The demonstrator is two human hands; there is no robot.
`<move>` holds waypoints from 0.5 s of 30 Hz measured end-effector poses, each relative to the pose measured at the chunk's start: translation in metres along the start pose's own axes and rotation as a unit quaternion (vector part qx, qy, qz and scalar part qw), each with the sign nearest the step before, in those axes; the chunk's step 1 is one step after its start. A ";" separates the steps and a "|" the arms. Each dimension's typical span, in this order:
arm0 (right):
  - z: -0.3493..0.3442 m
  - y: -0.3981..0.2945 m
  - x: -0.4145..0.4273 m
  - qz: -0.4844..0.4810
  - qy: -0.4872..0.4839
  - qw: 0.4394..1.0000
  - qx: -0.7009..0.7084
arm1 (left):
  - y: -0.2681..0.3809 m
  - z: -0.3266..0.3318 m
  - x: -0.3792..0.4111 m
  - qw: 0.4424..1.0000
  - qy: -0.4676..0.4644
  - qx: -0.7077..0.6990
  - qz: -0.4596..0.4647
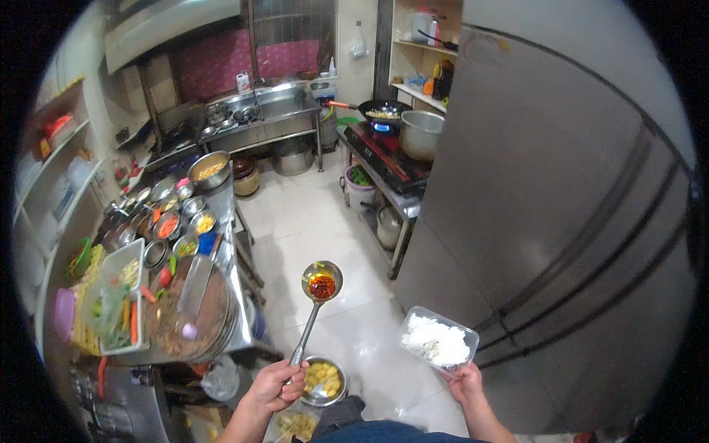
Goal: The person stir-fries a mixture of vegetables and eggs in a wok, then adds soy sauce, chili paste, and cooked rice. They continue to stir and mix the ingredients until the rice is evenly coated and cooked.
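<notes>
My left hand [283,382] grips the handle of a metal ladle [312,321]. Red chili oil [322,286] with bits in it fills part of the ladle's bowl. In my right hand [467,383] is a clear plastic container [472,344] of white powder [435,339], held by its near edge. Both hands are raised over the tiled floor. Below the left hand, a metal bowl [344,382] of peeled yellow potatoes [323,376] stands low down, with another vessel of pale cut pieces [295,425] nearer to me.
To the left, a steel table [235,266] carries a chopping board [207,326] with a cleaver [196,282], plus several ingredient bowls. A large grey refrigerator [532,183] flanks my right. Farther on, a wok [382,104] sits over a lit burner [381,127] beside a tall pot [419,138].
</notes>
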State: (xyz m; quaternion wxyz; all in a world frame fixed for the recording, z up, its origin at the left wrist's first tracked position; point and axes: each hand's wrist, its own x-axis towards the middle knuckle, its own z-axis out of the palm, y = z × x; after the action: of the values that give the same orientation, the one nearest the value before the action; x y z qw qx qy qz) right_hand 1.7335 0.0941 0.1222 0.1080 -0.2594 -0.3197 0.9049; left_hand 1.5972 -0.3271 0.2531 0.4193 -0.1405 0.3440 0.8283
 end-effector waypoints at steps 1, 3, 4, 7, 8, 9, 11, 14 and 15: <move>0.016 -0.010 0.020 -0.007 -0.002 1.000 -0.008 | 0.021 0.005 0.024 1.000 -0.004 0.014 -0.003; 0.048 -0.028 0.058 -0.011 -0.005 1.000 -0.023 | 0.070 0.007 0.079 1.000 -0.018 0.015 -0.012; 0.066 -0.032 0.076 -0.012 0.010 1.000 -0.023 | 0.099 0.020 0.095 1.000 -0.002 0.012 -0.015; 0.112 -0.041 0.127 -0.004 -0.016 1.000 0.003 | 0.188 0.049 0.155 0.999 0.008 0.045 -0.001; 0.128 -0.045 0.143 0.001 -0.011 1.000 -0.004 | 0.219 0.062 0.173 0.998 0.011 0.059 0.007; 0.141 -0.043 0.154 0.008 -0.008 1.000 -0.004 | 0.248 0.073 0.189 0.997 0.016 0.073 0.010; 0.165 -0.043 0.192 0.017 -0.006 1.000 -0.004 | 0.309 0.098 0.233 0.994 0.026 0.101 0.018; 0.201 -0.034 0.266 0.028 -0.023 0.999 -0.002 | 0.395 0.120 0.313 0.990 0.006 0.135 0.033; 0.210 -0.029 0.292 0.035 -0.014 0.999 0.002 | 0.421 0.131 0.344 0.989 0.011 0.146 0.030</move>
State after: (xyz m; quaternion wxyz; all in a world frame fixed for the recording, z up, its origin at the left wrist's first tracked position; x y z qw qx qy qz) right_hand 1.3754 0.1124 0.1623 0.0721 -0.2573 -0.3103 0.9123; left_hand 1.0617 -0.2051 0.3587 0.4065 -0.0762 0.4702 0.7797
